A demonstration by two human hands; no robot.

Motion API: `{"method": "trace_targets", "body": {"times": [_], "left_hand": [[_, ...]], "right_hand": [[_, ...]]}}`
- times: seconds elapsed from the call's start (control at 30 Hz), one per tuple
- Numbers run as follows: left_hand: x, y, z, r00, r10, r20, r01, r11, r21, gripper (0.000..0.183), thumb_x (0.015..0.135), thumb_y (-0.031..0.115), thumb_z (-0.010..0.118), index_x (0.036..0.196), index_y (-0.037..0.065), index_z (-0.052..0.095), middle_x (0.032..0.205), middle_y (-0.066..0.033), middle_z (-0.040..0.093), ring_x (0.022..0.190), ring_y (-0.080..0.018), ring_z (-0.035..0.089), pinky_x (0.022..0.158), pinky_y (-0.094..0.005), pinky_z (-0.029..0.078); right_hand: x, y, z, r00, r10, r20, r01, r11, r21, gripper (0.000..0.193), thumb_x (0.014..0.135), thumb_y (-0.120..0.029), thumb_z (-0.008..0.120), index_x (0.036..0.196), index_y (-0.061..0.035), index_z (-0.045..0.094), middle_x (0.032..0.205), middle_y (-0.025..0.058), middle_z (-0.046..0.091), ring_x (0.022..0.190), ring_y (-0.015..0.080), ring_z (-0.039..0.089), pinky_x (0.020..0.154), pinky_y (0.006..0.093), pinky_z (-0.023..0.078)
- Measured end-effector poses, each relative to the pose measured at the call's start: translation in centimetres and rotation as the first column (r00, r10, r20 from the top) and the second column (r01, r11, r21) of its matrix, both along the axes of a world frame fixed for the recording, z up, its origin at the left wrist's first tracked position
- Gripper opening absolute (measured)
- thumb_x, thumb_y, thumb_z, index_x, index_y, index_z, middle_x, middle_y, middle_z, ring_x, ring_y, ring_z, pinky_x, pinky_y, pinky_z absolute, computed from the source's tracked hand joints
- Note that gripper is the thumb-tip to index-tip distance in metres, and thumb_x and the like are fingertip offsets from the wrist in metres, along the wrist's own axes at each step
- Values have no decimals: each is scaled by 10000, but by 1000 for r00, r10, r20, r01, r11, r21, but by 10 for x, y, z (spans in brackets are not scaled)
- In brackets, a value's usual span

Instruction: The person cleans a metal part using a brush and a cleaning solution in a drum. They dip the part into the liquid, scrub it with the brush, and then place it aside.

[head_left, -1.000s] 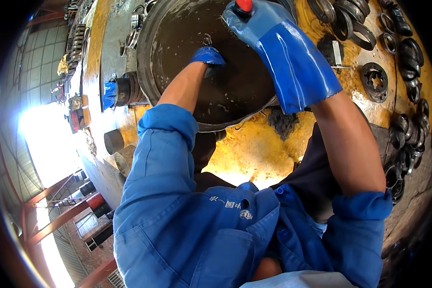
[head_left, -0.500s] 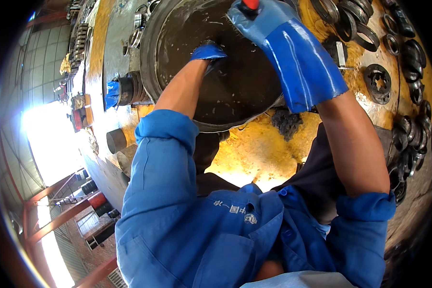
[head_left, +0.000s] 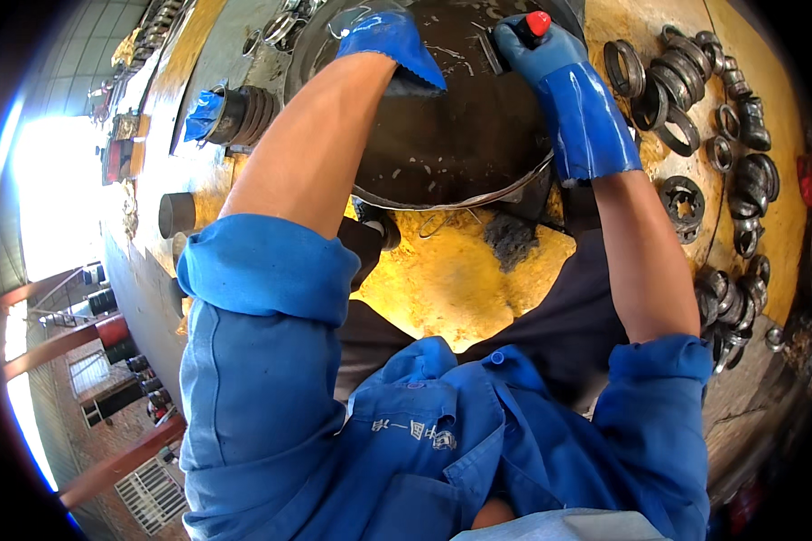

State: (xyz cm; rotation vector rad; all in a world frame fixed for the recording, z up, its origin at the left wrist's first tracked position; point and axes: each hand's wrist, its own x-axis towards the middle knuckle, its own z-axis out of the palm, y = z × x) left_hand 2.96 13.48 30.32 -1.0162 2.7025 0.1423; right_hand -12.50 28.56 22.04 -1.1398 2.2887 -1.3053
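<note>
Gripping the tool [head_left: 539,22] with curled fingers over the tub's [head_left: 456,206] far right, our right hand [head_left: 543,61] needs a firm hold, while we cannot tell whether our left hand's [head_left: 383,39] fingers, far left, are open or holding anything.

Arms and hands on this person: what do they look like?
Left hand and right hand: blue gloves with long, flared, glossy cuffs; the right glove's hand part is duller and paler than its cuff. Forearms bare below rolled-up blue work sleeves. No cables visible on either arm.
</note>
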Motion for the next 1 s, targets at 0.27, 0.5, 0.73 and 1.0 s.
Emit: {"method": "trace_targets", "body": {"times": [0.27,0.5,0.73,1.0], "left_hand": [[25,9,45,992,30,-121,-47,989,-138,394,669,346,831,943,70,766,978,-146,729,901,-279,710,784,-418,562],[29,13,52,983,28,-181,-66,976,-207,396,736,354,779,1025,84,754,1063,-151,716,979,-285,697,842,-426,544],[22,-6,38,987,56,-147,-85,976,-198,403,803,363,726,1106,98,741,1148,-155,703,1058,-291,684,900,-434,527],[12,-57,-31,953,22,302,-25,1000,6,416,880,372,666,1200,113,727,1245,-160,689,1148,-299,670,967,-443,506]], "right_hand": [[17,-2,15,1000,-28,15,26,994,110,383,880,-440,754,1109,-133,758,976,96,771,931,196,735,874,342,555],[15,1,9,995,61,77,-69,992,103,373,898,-400,754,1120,-101,744,995,88,768,935,187,724,880,333,546],[11,13,10,991,75,107,-81,995,52,368,861,-487,687,1098,-215,755,1061,111,751,1017,314,708,919,421,545],[16,21,27,996,56,71,-58,998,23,397,880,-499,627,1088,-176,725,1036,146,738,1004,364,690,910,453,537]]}}
